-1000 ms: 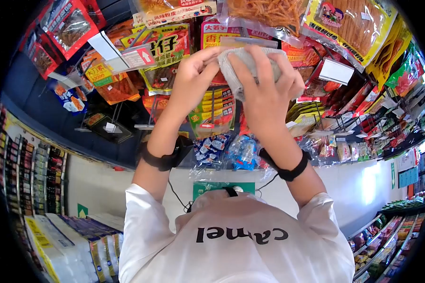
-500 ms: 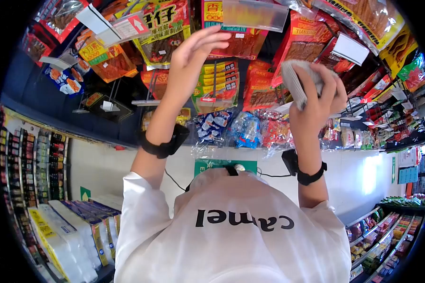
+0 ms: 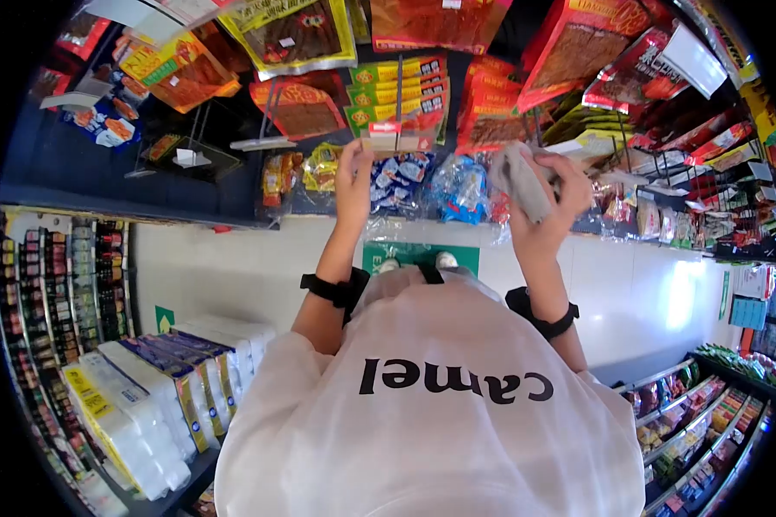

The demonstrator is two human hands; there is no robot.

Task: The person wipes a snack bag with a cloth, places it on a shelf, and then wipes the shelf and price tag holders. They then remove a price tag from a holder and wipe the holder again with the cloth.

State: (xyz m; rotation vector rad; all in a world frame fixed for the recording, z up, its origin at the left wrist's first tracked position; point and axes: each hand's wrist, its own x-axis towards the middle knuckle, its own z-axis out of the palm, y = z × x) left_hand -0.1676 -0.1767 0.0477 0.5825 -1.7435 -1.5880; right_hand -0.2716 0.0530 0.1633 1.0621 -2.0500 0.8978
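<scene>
My left hand [image 3: 353, 177] has its thumb and fingers at the left end of a clear price tag holder [image 3: 398, 140], pinching its edge. The holder sits at the front of a metal hook that carries several green and red snack packets [image 3: 397, 93]. My right hand [image 3: 560, 196] is closed around a bunched grey cloth [image 3: 522, 183], to the right of the holder. Red snack bags [image 3: 490, 112] hang just beyond the cloth. Below the hands lie blue-and-white packets [image 3: 398, 177] and a clear bag with blue contents [image 3: 459, 185].
Larger snack bags [image 3: 289, 34] hang along the upper rack. Another tag holder [image 3: 265, 144] juts out on the left, and a white tag [image 3: 694, 59] on the right. Wrapped white packs [image 3: 129, 422] are stacked at lower left. More stocked shelves [image 3: 707, 422] stand at lower right.
My left hand has come down from the upper bags to the tag holder, its fingers closing. My right hand has lowered slightly with the cloth. The view has shifted, with the rack higher in it.
</scene>
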